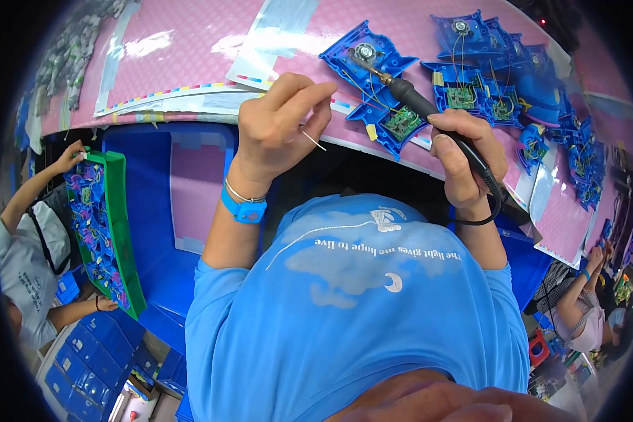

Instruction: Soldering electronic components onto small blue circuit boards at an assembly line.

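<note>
My right hand (468, 151) is closed round the black handle of a soldering iron (415, 98). Its metal tip reaches over the round speaker in an opened blue plastic shell (359, 60). Thin wires run from that speaker to a green circuit board (403, 123) in the other shell half, which lies closer to me and carries a bit of yellow tape. My left hand (281, 119), with a blue band on its wrist, is pinched left of the shell. A thin whitish strand (314, 141), perhaps solder wire, sticks out from its fingers.
More opened blue shells (464, 77) with boards and wires crowd the right of the pink-covered table (190, 53). Below its edge, at left, stands a blue bin (155, 232). A co-worker's hands hold a green tray (124, 232) of parts; another person (584, 309) sits far right.
</note>
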Tool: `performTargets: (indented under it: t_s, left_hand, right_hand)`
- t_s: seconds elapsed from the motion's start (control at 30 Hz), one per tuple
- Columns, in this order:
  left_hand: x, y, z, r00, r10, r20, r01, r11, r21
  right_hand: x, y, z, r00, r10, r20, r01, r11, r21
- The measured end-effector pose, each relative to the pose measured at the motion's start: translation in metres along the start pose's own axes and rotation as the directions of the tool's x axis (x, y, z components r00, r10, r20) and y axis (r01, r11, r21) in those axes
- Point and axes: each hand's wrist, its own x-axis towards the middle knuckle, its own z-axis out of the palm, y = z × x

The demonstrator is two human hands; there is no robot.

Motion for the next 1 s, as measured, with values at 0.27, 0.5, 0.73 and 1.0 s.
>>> performTargets:
  t_s: [0.27,0.5,0.73,1.0]
  left_hand:
    - [0.008,-0.002,0.003,0.98,0.192,0.047,-0.197,0.97,0.142]
    - [0.017,-0.007,0.013,0.981,0.154,0.115,-0.167,0.979,0.118]
    - [0.017,-0.008,0.014,0.981,0.142,0.129,-0.156,0.982,0.107]
    - [0.015,-0.008,0.012,0.981,0.125,0.149,-0.143,0.983,0.115]
  right_hand:
    - [-0.001,-0.001,0.002,1.0,0.009,-0.008,-0.009,1.0,0.006]
    - [-0.002,0.001,0.0,1.0,0.015,-0.011,-0.015,1.0,0.009]
    - [0.0,-0.001,0.001,0.998,0.058,0.001,-0.058,0.998,-0.002]
    - [0.0,-0.001,0.001,0.996,0.091,0.011,-0.091,0.996,-0.011]
